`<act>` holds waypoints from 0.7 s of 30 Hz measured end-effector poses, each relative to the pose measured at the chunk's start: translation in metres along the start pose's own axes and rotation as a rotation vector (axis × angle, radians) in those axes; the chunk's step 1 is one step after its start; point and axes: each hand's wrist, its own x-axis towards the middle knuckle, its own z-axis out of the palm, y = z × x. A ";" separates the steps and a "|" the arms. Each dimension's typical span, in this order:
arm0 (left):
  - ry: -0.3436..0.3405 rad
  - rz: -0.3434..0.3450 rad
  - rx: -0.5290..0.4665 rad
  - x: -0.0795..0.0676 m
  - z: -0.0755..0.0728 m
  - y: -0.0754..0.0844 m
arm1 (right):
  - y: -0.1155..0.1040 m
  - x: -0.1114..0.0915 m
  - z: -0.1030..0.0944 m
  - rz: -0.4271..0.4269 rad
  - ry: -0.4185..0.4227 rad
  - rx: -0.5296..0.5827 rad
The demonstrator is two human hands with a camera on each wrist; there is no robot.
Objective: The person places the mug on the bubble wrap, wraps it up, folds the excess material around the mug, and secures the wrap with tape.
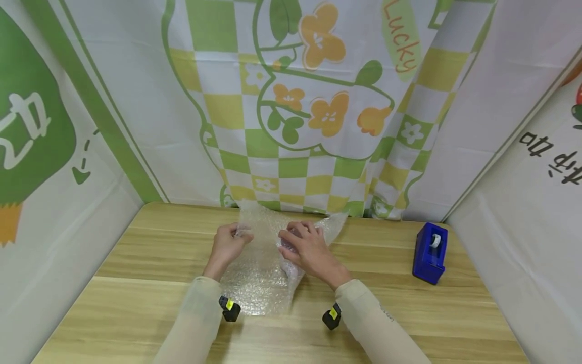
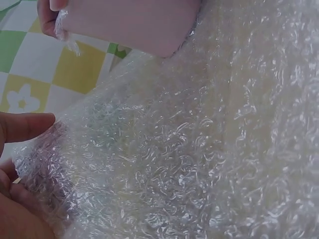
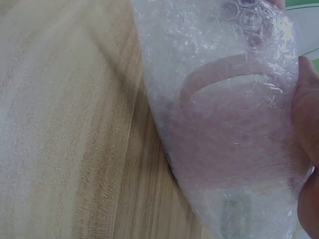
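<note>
The left hand [image 1: 229,246] is nearly closed: its thumb and fingers pinch the left edge of a clear, crinkled plastic bubble-wrap sheet [image 1: 259,283]. The right hand [image 1: 309,247] is partly closed, with its fingers curled round a pink, smooth-surfaced object [image 3: 229,134] and the wrap about it. The object is located at the right part of the sheet, between the right hand and the left hand. The right wrist view shows it through a layer of wrap, with a curved pink band at one end; its exact type cannot be determined. The near part of the sheet lies over a light-brown wood-grain table [image 1: 150,258].

A blue tape dispenser [image 1: 429,253], fitted with a small tape roll [image 1: 435,240], stands on the table well to the right of the sheet. A white fabric backdrop with green and yellow checks [image 1: 293,168] hangs behind the far table edge.
</note>
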 end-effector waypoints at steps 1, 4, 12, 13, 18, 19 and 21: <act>0.001 0.010 -0.003 0.000 0.000 0.001 | 0.000 0.000 0.000 0.000 0.007 0.000; 0.000 0.034 -0.011 -0.002 0.001 0.003 | 0.001 0.000 0.001 -0.006 0.031 -0.003; -0.012 0.048 -0.050 -0.011 0.001 0.004 | 0.001 -0.001 0.002 0.000 0.053 0.036; -0.011 0.049 -0.059 -0.012 0.001 0.004 | 0.001 -0.001 0.002 -0.003 0.057 0.042; -0.006 0.073 -0.093 -0.014 0.004 0.005 | 0.001 -0.002 0.004 -0.022 0.095 0.052; -0.007 0.078 -0.097 -0.015 0.004 0.005 | 0.001 -0.002 0.004 -0.025 0.102 0.052; -0.009 0.086 -0.106 -0.017 0.004 0.006 | 0.002 -0.002 0.005 -0.029 0.113 0.048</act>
